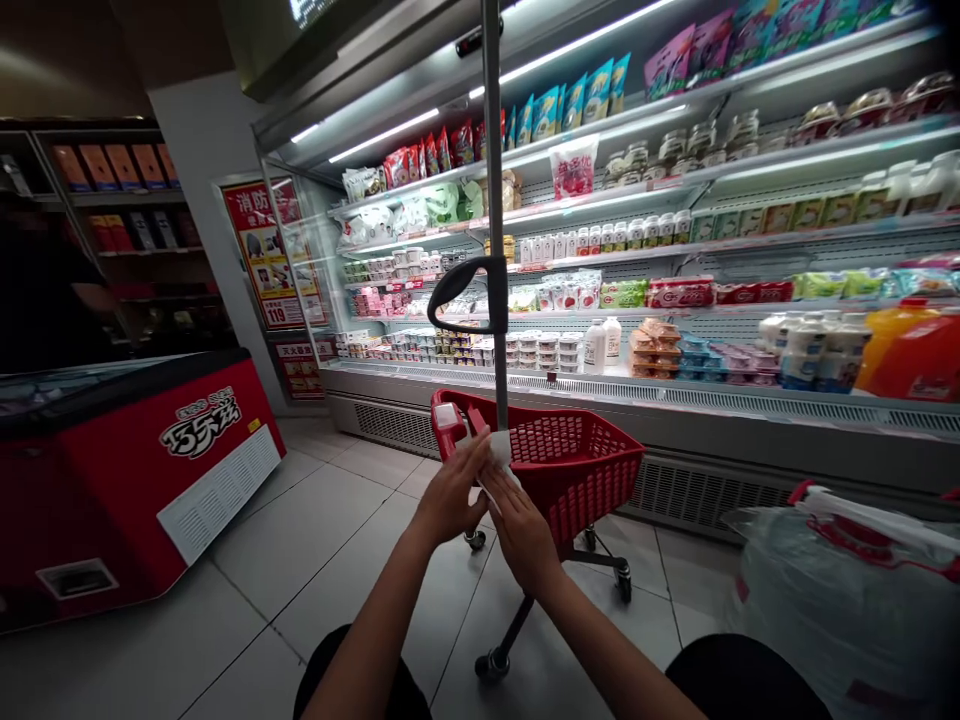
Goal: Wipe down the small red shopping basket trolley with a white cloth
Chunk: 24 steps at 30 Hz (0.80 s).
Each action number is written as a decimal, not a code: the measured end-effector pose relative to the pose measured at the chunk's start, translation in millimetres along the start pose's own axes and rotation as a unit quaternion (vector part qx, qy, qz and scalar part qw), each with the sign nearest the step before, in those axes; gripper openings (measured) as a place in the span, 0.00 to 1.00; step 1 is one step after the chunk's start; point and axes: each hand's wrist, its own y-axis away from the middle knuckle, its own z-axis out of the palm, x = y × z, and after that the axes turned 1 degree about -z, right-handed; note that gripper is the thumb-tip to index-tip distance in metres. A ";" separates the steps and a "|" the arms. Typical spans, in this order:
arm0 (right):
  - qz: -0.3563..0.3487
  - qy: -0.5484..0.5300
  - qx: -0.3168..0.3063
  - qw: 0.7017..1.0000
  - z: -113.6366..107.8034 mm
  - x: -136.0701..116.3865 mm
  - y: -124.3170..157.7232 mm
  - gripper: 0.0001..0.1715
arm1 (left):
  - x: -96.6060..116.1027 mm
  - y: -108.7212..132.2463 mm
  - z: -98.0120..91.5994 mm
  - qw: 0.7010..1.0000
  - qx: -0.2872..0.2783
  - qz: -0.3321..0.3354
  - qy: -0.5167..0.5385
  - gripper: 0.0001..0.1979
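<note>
In the head view my left hand [452, 492] and my right hand [526, 532] meet in front of a red shopping cart [592, 480]. Pressed between their fingers is a crumpled white tissue [500, 447], partly hidden by the hands. The cart has a perforated plastic basket, dark legs and small wheels. A tall grey pole [493, 170] rises behind my fingertips, with a black loop handle [466, 328] partway up. Just beyond my left fingers is the cart's red handle [448, 428], which bears a white patch. Whether my fingers touch the cart or pole, I cannot tell.
A lit refrigerated display [600, 390] with bottles, tubs and bags spans the back. On the left stands a red chest freezer [225, 490]. A large clear water jug [817, 590] sits at the right, near my knee. Pale tiles [322, 530] cover the floor.
</note>
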 end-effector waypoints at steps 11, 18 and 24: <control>-0.021 0.100 -0.030 0.994 -10.2 -10.3 -31.1 0.29 | 13.1 5.4 40.5 0.988 0.098 -0.113 0.024 0.54; -0.015 0.110 -0.034 0.993 -54.0 15.5 -27.9 0.28 | 39.5 -2.1 33.9 0.995 0.038 -0.020 0.091 0.57; 0.071 0.183 0.032 0.980 -91.5 45.2 7.5 0.29 | 1.1 -26.4 37.3 0.998 -0.008 -0.060 -0.015 0.57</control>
